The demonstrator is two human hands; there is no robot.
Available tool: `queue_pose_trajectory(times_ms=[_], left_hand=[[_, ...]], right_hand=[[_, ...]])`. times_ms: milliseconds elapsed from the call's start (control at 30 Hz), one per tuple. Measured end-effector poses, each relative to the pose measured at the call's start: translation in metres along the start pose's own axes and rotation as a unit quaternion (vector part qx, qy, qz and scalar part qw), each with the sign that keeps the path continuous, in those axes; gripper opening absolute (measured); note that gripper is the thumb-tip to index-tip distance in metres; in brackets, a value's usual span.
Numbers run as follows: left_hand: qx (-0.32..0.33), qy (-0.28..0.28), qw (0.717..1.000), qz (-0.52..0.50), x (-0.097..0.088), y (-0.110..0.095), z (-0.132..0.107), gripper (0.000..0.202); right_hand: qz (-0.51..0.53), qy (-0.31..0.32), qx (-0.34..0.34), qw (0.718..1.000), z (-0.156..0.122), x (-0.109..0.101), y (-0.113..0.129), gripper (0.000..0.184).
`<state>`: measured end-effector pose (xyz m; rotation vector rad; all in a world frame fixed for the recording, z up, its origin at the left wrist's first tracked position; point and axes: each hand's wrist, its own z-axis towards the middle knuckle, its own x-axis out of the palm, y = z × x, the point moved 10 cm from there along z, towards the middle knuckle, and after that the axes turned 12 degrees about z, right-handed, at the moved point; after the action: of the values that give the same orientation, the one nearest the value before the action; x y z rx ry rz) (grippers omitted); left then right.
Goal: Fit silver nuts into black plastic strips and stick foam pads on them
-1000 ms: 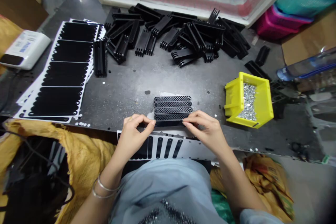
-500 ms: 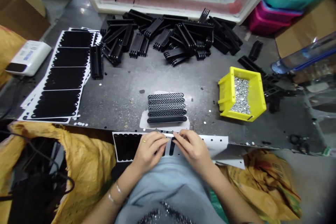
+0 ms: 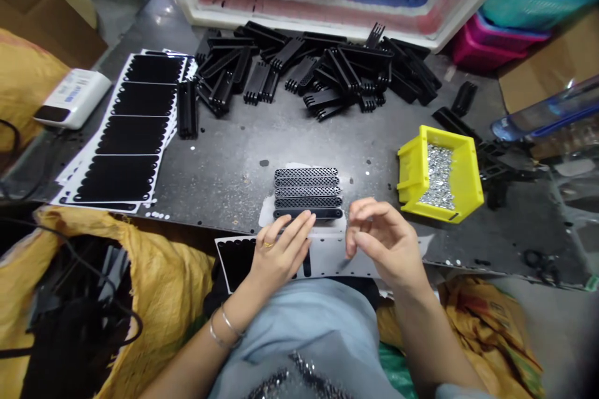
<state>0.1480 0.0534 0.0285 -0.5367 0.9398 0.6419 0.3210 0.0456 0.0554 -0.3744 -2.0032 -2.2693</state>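
Observation:
Five-finger details show on both hands. My left hand lies with its fingers stretched out, the tips at the front edge of the nearest black bar. That bar has a smooth top; behind it lie several bars with lattice tops, side by side in a row. Under my left hand a white backing sheet with black stickers hangs over the table edge, partly covered by the hand. Right of the row, my right hand is raised, fingers loosely curled and thumb apart, with nothing visible in it.
A yellow bin of small shiny metal parts stands to the right. Sticker sheets are stacked at the left beside a white box-shaped device. Black plastic parts are heaped at the back. A woven yellow sack sits below left.
My hands have moved apart from the backing sheet. The left has gone forward to the nearest bar; the right has lifted to the right and its fingers have loosened. The view has shifted slightly.

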Motion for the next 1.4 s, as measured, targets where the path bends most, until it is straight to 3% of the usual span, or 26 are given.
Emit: queue_pose_trajectory(times_ms=[67, 167, 233, 333, 433, 567, 700, 800, 867, 1000, 1067, 1267, 1400], left_hand=[[0.022, 0.007, 0.999, 0.03, -0.006, 0.001, 0.007, 0.049], [0.022, -0.009, 0.999, 0.031, -0.019, 0.019, 0.007, 0.043], [-0.023, -0.021, 0.999, 0.027, -0.028, 0.042, 0.004, 0.036], [-0.138, -0.023, 0.99, 0.011, -0.036, 0.079, 0.006, 0.014], [-0.221, 0.019, 0.974, -0.053, -0.027, 0.101, 0.015, 0.015], [-0.263, 0.09, 0.948, -0.155, -0.002, 0.105, 0.026, 0.019], [-0.294, 0.111, 0.93, -0.189, 0.011, 0.109, 0.027, 0.016], [-0.297, 0.125, 0.924, -0.206, 0.019, 0.112, 0.026, 0.013], [-0.296, 0.13, 0.922, -0.212, 0.022, 0.113, 0.026, 0.014], [-0.292, 0.123, 0.923, -0.216, 0.022, 0.114, 0.026, 0.017], [-0.288, 0.117, 0.925, -0.219, 0.021, 0.114, 0.028, 0.017], [-0.28, 0.121, 0.928, -0.215, 0.02, 0.114, 0.031, 0.018], [-0.271, 0.12, 0.932, -0.209, 0.022, 0.117, 0.033, 0.018]], right_hand=[[-0.145, -0.009, -0.042, 0.988, 0.017, 0.006, 0.01, 0.024], [-0.315, 0.026, -0.115, 0.942, 0.034, 0.029, 0.015, 0.043], [-0.347, 0.084, -0.14, 0.923, 0.041, 0.048, 0.006, 0.041], [-0.382, 0.16, -0.156, 0.897, 0.048, 0.071, -0.012, 0.021], [-0.411, 0.199, -0.156, 0.876, 0.053, 0.082, -0.026, 0.017], [-0.399, 0.212, -0.154, 0.878, 0.057, 0.088, -0.031, 0.018], [-0.392, 0.21, -0.163, 0.881, 0.058, 0.092, -0.028, 0.019], [-0.404, 0.217, -0.17, 0.873, 0.055, 0.086, -0.021, 0.018], [-0.405, 0.209, -0.149, 0.878, 0.053, 0.07, -0.016, 0.02], [-0.336, 0.138, -0.073, 0.929, 0.053, 0.017, -0.013, 0.016], [-0.303, 0.113, -0.071, 0.944, 0.051, 0.003, -0.013, 0.013], [-0.267, 0.08, -0.094, 0.956, 0.051, -0.002, -0.015, 0.011], [-0.258, 0.094, -0.089, 0.957, 0.056, -0.002, -0.015, 0.009]])
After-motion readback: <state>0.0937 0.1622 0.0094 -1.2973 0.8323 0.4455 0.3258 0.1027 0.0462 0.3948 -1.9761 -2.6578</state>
